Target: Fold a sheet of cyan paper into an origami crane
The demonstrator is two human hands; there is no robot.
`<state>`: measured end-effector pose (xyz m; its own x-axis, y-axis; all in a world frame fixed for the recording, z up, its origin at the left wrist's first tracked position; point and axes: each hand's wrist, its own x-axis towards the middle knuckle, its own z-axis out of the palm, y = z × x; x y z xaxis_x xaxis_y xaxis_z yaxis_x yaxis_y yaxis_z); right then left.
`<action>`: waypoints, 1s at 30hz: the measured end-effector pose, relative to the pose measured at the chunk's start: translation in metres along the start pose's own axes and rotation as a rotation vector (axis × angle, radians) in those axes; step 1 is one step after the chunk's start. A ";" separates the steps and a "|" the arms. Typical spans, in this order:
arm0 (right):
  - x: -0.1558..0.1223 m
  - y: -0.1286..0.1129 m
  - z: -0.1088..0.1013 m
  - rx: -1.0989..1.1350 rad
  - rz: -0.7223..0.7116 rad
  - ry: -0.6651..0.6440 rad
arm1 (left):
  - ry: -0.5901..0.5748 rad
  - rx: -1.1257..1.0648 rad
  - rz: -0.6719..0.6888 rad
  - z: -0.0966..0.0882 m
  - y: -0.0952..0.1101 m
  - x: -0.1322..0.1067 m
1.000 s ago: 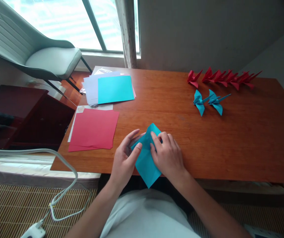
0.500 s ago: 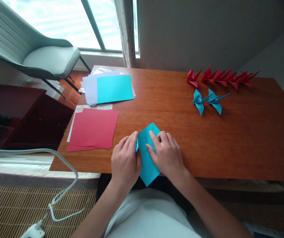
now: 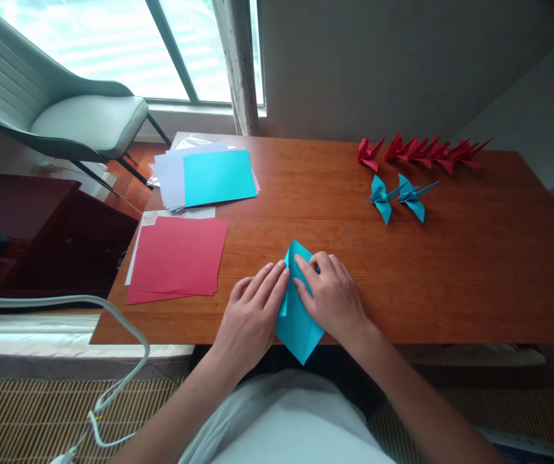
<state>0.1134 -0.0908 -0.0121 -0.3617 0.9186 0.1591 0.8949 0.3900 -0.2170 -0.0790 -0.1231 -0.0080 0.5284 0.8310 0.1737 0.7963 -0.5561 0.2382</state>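
Sitting well off to the left of the folded teal paper (image 3: 299, 328), a pale padded chair (image 3: 78, 122) is catching light from the window. Nearer the paper on that same side, matte red sheets (image 3: 175, 258) are lying flat and square. Beyond them, a loose stack of pale sheets (image 3: 165, 177) is carrying one flat teal sheet (image 3: 218, 177) on top.

The left hand (image 3: 252, 316) is pressing down on the folded paper's left flap, released and flat, with its fingers stretched out side by side. The folded paper itself is lying on the wooden table (image 3: 451, 270) as a thin, crisp kite shape. Its long axis is running straight away from the person, and its near tip is hanging over the table's front edge. A raised crease is showing along its middle.

The right hand (image 3: 332, 296) is resting on the paper's right half, touching it as closely as the left. It is half curled, with its fingertips bearing down near the far tip. Its thumb is hidden, so I cannot tell whether it is pinching an edge.

Well to the right of the paper and farther back, two teal cranes (image 3: 395, 196) are standing on sharp wings. Behind them a row of red cranes (image 3: 422, 151) is lining up, spiky and overlapping.
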 end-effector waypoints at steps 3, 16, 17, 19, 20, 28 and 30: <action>0.002 0.005 -0.001 0.009 -0.021 -0.021 | -0.009 0.027 0.034 -0.001 0.000 0.002; 0.009 0.008 -0.003 -0.041 -0.070 -0.069 | -0.076 -0.018 0.078 -0.002 -0.004 0.006; 0.010 0.008 -0.003 -0.049 -0.067 -0.073 | -0.079 -0.020 0.082 -0.002 -0.004 0.006; 0.013 0.006 -0.004 -0.067 -0.057 -0.080 | -0.078 -0.023 0.090 -0.002 -0.005 0.006; 0.014 0.005 -0.004 -0.078 -0.050 -0.084 | -0.076 -0.024 0.094 -0.002 -0.005 0.006; 0.025 0.000 -0.008 -0.123 0.016 -0.149 | -0.082 -0.011 0.128 -0.004 -0.008 0.007; 0.027 -0.001 -0.009 -0.117 0.033 -0.172 | -0.084 -0.006 0.135 -0.004 -0.009 0.007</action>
<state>0.1052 -0.0664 0.0008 -0.3622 0.9320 -0.0147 0.9276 0.3589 -0.1041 -0.0839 -0.1120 -0.0053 0.6537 0.7465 0.1244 0.7144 -0.6629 0.2240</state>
